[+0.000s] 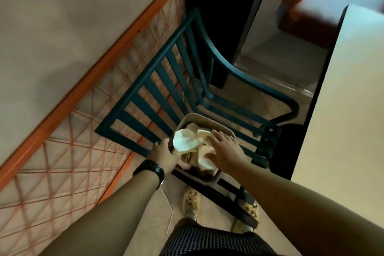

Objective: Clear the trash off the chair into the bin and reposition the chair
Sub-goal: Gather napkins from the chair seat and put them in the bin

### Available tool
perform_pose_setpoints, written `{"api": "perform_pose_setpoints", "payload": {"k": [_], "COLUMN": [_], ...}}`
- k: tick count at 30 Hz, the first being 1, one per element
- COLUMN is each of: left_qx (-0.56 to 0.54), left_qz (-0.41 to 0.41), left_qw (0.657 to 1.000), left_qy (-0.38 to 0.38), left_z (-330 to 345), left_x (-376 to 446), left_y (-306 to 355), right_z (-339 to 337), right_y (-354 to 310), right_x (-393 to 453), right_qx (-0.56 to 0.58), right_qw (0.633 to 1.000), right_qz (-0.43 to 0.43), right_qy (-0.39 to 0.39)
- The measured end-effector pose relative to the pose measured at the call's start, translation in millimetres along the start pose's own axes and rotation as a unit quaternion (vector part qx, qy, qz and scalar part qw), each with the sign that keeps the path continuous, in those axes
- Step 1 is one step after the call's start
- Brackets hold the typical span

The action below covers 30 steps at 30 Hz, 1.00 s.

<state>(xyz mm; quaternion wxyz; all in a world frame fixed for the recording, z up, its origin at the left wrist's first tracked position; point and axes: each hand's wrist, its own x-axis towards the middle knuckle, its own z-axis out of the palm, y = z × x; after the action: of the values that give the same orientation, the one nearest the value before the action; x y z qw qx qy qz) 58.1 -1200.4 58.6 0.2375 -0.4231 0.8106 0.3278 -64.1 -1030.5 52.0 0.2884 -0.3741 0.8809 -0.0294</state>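
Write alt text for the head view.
A person's left hand grips the rim of a beige bin on a dark green slatted chair, while the right hand presses crumpled paper trash into it.

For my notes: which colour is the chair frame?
Dark teal green chair, seen in the head view.

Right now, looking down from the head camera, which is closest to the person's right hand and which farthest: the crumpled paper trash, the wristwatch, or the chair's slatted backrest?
From the right hand:
1. Crumpled paper trash, directly under its fingers, inside the bin.
2. Wristwatch, on the left wrist, across the bin to the left.
3. Slatted backrest, beyond the bin, up and to the left by the wall.
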Motion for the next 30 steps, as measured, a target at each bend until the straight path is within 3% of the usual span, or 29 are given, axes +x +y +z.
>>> {"api": "perform_pose_setpoints", "payload": {"k": [2, 4, 7, 11, 18, 20, 24, 30], "left_qx": [0.114, 0.203, 0.283, 0.369, 0.413, 0.436, 0.42, 0.331], "left_qz": [0.07, 0.162, 0.227, 0.233, 0.214, 0.203, 0.202, 0.258], "left_qw": [0.988, 0.961, 0.932, 0.897, 0.878, 0.868, 0.875, 0.907], "left_qy": [0.072, 0.09, 0.0, -0.067, -0.111, -0.126, -0.129, -0.046], "left_z": [2.0, 7.2, 23.2, 41.4, 61.8, 61.1, 50.4, 21.7], "left_x": [1.9, 1.9, 8.5, 27.1, 66.3, 72.4, 67.7, 37.4], "left_y": [-2.0, 1.1, 5.1, 1.5, 15.3, 20.4, 35.0, 34.4], "right_z": [10.6, 16.1, 23.8, 32.5, 46.8, 44.0, 29.0, -3.1], "right_y": [1.5, 1.1, 0.1, -2.3, 9.0, 7.0, 4.3, 5.2], "right_x": [-1.5, -0.9, 9.7, 26.1, 53.3, 54.1, 39.2, 4.0], "right_qx": [-0.016, -0.04, -0.071, -0.094, -0.194, -0.174, -0.07, 0.032], "right_qw": [1.0, 0.999, 0.997, 0.994, 0.972, 0.974, 0.994, 0.996], "right_qz": [-0.006, -0.008, -0.004, 0.01, 0.036, 0.052, 0.074, 0.082], "right_qy": [-0.008, -0.02, -0.04, -0.055, -0.126, -0.134, -0.05, 0.006]}}
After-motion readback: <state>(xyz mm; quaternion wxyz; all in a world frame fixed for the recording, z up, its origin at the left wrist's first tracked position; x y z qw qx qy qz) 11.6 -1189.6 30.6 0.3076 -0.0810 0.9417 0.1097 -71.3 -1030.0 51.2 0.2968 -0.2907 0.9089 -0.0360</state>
